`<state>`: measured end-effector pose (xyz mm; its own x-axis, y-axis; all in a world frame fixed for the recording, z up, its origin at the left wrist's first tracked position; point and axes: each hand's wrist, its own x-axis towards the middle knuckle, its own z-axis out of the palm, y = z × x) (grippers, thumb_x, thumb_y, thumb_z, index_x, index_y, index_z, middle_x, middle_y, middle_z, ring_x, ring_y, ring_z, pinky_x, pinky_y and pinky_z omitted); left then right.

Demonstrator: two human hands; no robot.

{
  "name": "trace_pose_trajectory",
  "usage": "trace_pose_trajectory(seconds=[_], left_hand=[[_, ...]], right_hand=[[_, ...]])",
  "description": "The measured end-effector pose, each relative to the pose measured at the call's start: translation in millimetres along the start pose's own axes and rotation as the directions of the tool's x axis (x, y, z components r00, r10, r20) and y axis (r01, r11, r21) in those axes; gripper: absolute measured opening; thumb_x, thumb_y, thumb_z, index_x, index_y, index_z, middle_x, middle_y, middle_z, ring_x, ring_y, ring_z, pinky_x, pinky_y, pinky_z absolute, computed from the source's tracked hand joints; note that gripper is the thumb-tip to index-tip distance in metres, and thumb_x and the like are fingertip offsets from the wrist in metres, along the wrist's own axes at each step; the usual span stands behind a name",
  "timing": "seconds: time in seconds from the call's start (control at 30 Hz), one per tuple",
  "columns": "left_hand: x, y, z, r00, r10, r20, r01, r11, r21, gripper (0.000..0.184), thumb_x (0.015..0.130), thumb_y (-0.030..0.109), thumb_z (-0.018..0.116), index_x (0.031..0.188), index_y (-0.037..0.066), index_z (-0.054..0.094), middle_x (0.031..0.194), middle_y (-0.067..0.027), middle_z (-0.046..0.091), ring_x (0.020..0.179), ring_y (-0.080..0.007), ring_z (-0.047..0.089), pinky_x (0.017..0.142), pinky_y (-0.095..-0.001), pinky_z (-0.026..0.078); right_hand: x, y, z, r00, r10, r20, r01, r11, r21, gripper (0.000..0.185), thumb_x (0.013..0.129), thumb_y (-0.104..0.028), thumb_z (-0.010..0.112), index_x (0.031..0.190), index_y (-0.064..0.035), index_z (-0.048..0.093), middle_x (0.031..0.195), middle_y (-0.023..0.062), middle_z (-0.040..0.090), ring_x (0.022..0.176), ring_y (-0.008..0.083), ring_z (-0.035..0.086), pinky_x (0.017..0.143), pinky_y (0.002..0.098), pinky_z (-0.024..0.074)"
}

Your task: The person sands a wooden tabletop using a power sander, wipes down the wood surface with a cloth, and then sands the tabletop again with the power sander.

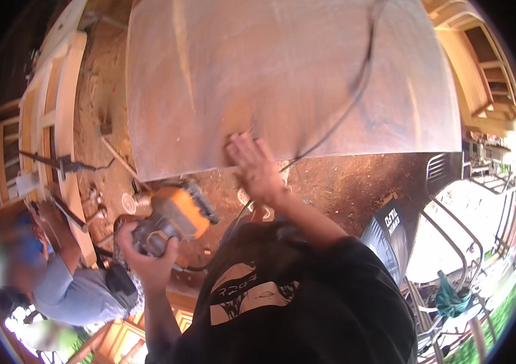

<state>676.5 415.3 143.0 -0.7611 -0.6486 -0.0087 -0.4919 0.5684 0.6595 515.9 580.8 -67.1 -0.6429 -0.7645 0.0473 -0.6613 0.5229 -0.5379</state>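
Observation:
My left hand (pixel 152 255) grips an orange and black power sander (pixel 179 212) by its dark rounded end. The sander is held up off the wood, its flat black pad tilted towards the upper right. My right hand (pixel 258 170) lies with fingers stretched out over the near edge of a large wooden panel (pixel 306 79), palm down and slightly blurred. The panel has a brown, streaky surface with some paler bands. A dark power cord (pixel 343 118) runs across it and drops over the near edge beside my right hand.
At the left, another person (pixel 82 291) in a grey shirt works by a pale wooden frame (pixel 67 121), where a clamp (pixel 67 164) sits. Wooden furniture (pixel 470 67) stands at the upper right. Metal-framed chairs (pixel 452 230) are on the right. Reddish dirt ground (pixel 343 182) shows below the panel.

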Motion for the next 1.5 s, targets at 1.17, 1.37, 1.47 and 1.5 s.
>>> trace_pose_trajectory(seconds=[1.17,1.37,1.47,1.5], left_hand=[[38,2,-78,0.978,0.124,-0.171,-0.11,0.99,0.087,0.057,0.071,-0.001,0.071,0.122,-0.002,0.046,0.113,-0.0137,0.053,0.103,-0.026,0.053,0.094,-0.0378,0.044],[54,20,-59,0.988,0.105,-0.115,-0.115,0.989,-0.091,0.059,0.068,-0.002,0.072,0.121,0.0,0.047,0.115,-0.0123,0.052,0.107,-0.0243,0.051,0.098,-0.037,0.041],[64,30,-48,0.972,0.187,-0.144,-0.169,0.977,0.131,0.062,0.065,-0.002,0.074,0.121,0.002,0.046,0.114,-0.0113,0.052,0.108,-0.0237,0.05,0.099,-0.0362,0.04],[70,22,-48,0.977,0.185,-0.11,-0.179,0.982,0.06,0.062,0.064,-0.001,0.074,0.12,0.003,0.047,0.113,-0.0101,0.052,0.105,-0.0229,0.05,0.098,-0.035,0.04]], right_hand=[[-185,182,-214,0.706,0.601,-0.374,0.696,-0.493,0.522,0.062,0.1,-0.026,0.036,0.15,0.0078,0.021,0.157,0.0272,0.021,0.146,0.0392,0.024,0.119,0.0458,0.0261],[-233,212,-168,0.29,0.929,-0.23,0.575,0.023,0.818,0.03,0.099,-0.027,0.055,0.119,-0.0042,0.055,0.097,0.008,0.061,0.085,0.0156,0.057,0.067,0.0238,0.0452],[-260,197,-153,0.13,0.991,-0.035,0.65,-0.058,0.758,0.017,0.097,-0.028,0.061,0.087,-0.0189,0.052,0.058,-0.0122,0.035,0.041,0.0054,0.029,0.039,0.0232,0.0223],[-271,190,-147,0.106,0.994,-0.009,0.613,-0.058,0.788,0.013,0.096,-0.027,0.063,0.092,-0.0162,0.057,0.059,-0.011,0.041,0.044,0.0053,0.036,0.04,0.022,0.0258]])
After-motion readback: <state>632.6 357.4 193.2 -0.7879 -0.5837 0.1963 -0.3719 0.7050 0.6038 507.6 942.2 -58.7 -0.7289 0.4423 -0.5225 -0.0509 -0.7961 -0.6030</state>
